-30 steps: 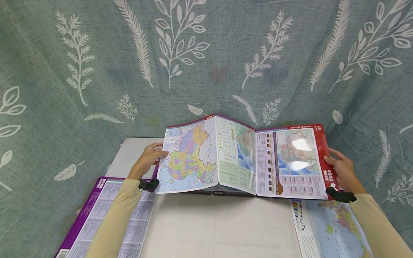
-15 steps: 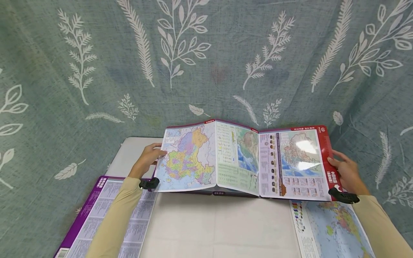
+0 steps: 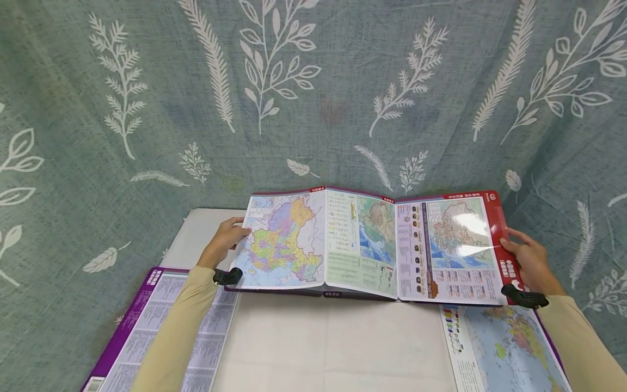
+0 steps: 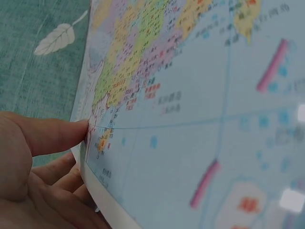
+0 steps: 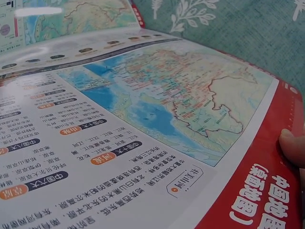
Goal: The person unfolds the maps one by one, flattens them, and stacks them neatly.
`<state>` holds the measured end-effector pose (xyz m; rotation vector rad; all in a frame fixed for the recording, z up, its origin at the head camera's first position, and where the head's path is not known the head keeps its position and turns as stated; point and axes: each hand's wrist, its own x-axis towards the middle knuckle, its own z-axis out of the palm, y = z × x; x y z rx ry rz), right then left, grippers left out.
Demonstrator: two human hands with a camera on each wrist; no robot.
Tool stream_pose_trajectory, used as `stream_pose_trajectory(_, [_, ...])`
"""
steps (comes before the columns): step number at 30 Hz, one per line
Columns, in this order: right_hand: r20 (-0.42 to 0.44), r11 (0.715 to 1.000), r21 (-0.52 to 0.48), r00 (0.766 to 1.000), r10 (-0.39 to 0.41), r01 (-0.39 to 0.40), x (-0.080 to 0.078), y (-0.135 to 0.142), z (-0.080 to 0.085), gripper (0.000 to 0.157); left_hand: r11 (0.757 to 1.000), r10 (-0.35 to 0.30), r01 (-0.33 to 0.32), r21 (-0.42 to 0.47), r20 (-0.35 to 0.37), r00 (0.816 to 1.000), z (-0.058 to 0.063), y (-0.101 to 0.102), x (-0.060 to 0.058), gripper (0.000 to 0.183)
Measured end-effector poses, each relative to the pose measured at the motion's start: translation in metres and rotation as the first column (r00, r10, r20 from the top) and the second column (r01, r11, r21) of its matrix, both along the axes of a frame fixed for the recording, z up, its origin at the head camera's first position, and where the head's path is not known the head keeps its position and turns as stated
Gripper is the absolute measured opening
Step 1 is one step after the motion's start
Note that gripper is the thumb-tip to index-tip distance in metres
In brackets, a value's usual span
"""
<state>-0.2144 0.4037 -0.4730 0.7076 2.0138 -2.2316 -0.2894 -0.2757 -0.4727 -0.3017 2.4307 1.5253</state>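
Note:
A glossy folding map (image 3: 361,245) with a red right margin stretches between my two hands, its panels bent at two creases and its print upside down in the head view. My left hand (image 3: 226,239) pinches its left edge, thumb on the printed face and fingers behind, as the left wrist view (image 4: 43,162) shows. On the other side my right hand (image 3: 528,258) grips the red margin (image 5: 257,176), thumb on top and fingers mostly hidden beneath. Under the folding map lies a purple-edged sheet (image 3: 294,294), mostly covered.
A purple-bordered printed sheet (image 3: 191,337) lies on the left side of the white table (image 3: 338,343). At the right a world map (image 3: 504,343) lies partly under the right forearm. A green leaf-patterned curtain (image 3: 313,98) hangs behind the table.
The folding map has flattened: its raised left crease has dropped and its panels have spread. My right hand has moved slightly to the right; the left hand keeps its grip, almost still.

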Motion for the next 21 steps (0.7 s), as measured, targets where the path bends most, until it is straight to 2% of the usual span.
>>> stream_pose_trajectory(4, [0.017,0.999,0.033,1.000,-0.006,0.005,-0.0011,0.0007,-0.0001,0.070,1.000,0.001,-0.002,-0.016,-0.020,1.000,0.0004,-0.0015,0.0000,0.054])
stream_pose_trajectory(12, [-0.019,1.000,0.023,1.000,0.001,-0.001,-0.0010,0.0010,0.0005,0.066,1.000,0.019,-0.020,-0.022,-0.022,1.000,-0.0038,-0.0012,-0.0039,0.053])
stream_pose_trajectory(21, [-0.004,0.998,0.059,1.000,0.012,-0.011,-0.0028,0.0029,0.0000,0.078,0.999,0.031,-0.033,-0.034,-0.043,0.999,-0.0089,-0.0018,-0.0087,0.053])
